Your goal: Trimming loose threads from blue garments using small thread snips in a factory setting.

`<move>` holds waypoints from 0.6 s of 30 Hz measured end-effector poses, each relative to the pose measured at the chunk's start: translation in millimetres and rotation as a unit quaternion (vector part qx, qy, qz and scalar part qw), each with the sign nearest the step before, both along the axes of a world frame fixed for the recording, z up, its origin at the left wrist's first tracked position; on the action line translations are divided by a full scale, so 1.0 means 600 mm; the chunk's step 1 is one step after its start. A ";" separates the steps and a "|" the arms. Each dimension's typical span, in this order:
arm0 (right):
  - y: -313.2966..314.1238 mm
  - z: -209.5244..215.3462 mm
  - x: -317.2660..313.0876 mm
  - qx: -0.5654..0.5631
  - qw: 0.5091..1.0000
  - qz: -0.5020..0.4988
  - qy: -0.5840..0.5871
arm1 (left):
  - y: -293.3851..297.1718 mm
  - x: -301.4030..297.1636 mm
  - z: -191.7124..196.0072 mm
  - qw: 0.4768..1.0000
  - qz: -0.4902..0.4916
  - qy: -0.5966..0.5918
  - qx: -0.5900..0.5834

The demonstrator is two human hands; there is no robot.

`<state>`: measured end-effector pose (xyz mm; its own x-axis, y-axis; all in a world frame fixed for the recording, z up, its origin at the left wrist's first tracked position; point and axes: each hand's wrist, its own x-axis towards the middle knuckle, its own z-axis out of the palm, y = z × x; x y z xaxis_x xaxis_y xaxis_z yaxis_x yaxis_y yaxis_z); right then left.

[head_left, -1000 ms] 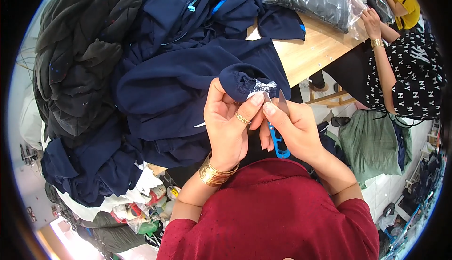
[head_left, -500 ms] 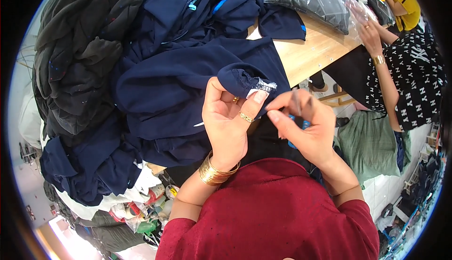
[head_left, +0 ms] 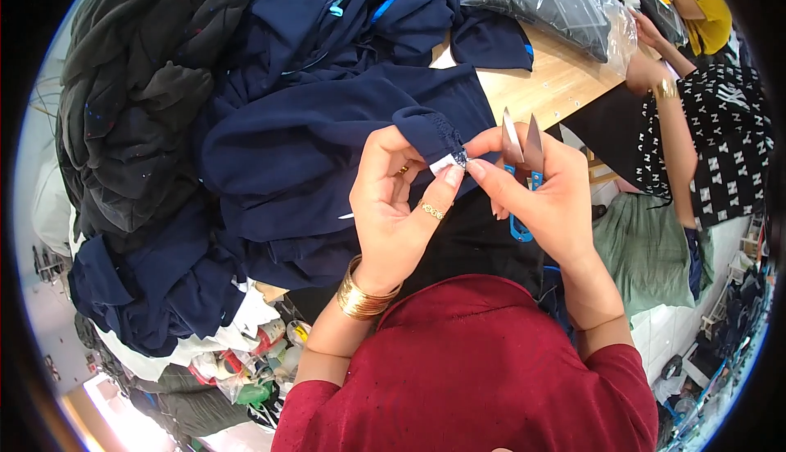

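Note:
Between the thumb and fingers of my left hand, a folded corner of a navy garment is pinched. A small white tag sits on that corner beside a frayed, stitched seam. The thumb and index fingertips of my right hand press together at the seam's edge, next to the tag. Lying across the fingers of that same hand are thread snips with a blue handle, their two metal blades apart and pointing up. Whether a loose thread is in the fingertip pinch is too small to tell.
A heap of black cloth rises at the left, with more navy pieces at the back. Clear-bagged dark clothing lies on the wooden table. A co-worker in a patterned black top stands at the right, near green cloth.
My right hand has come in to the seam and its fingertips now meet the corner. The snips, blurred before, show clearly. The co-worker's arm has shifted at the bag.

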<state>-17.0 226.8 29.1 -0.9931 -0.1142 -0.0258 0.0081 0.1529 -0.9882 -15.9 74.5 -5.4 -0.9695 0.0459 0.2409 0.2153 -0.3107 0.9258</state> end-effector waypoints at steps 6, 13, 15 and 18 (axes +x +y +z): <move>0.006 -0.001 -0.006 0.011 1.000 0.019 -0.001 | -0.015 -0.007 0.007 0.997 -0.032 0.003 -0.066; 0.003 0.005 -0.006 0.088 0.994 0.012 0.056 | -0.015 -0.004 0.013 0.992 -0.014 0.022 -0.123; 0.002 0.006 -0.006 0.097 0.993 0.009 0.070 | -0.014 -0.005 0.011 0.991 -0.008 0.026 -0.130; 0.001 0.008 -0.006 0.134 0.986 0.002 0.095 | -0.013 -0.005 0.011 0.989 0.004 0.028 -0.148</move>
